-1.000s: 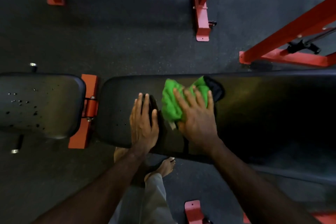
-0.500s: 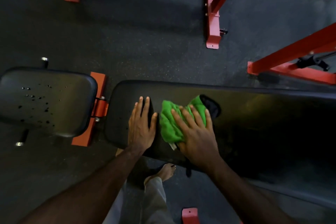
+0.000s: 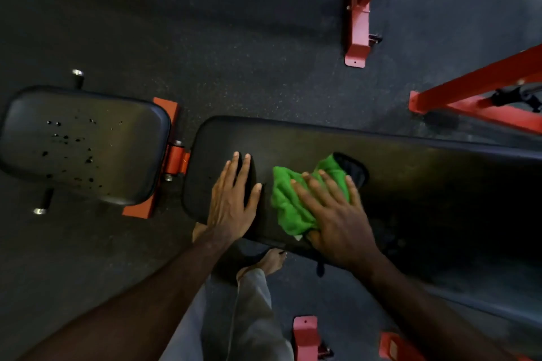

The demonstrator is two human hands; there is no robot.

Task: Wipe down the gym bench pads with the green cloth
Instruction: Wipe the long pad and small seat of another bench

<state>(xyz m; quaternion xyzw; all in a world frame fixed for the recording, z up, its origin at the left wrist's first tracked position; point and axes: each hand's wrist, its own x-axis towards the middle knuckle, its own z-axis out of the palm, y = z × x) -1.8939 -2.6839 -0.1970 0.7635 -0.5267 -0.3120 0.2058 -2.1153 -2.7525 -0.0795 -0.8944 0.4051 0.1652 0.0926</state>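
Observation:
A long black back pad (image 3: 410, 173) runs across the middle of the view. The crumpled green cloth (image 3: 289, 202) lies on its near left part. My right hand (image 3: 334, 214) presses flat on the cloth with straight fingers. My left hand (image 3: 231, 199) rests flat on the bare pad just left of the cloth, fingers straight. A shorter black seat pad (image 3: 88, 143) lies further left, dotted with small droplets. An orange-red hinge bracket (image 3: 176, 160) joins the two pads.
The floor (image 3: 234, 47) is dark rubber. Red frame legs (image 3: 357, 14) stand beyond the bench, and a red rack beam (image 3: 475, 88) crosses at the right. Two red feet (image 3: 305, 334) sit near my legs. My bare foot (image 3: 272, 261) is under the pad's near edge.
My right hand has slid the green cloth slightly to the right along the back pad, widening the gap to my left hand. The view has shifted a little.

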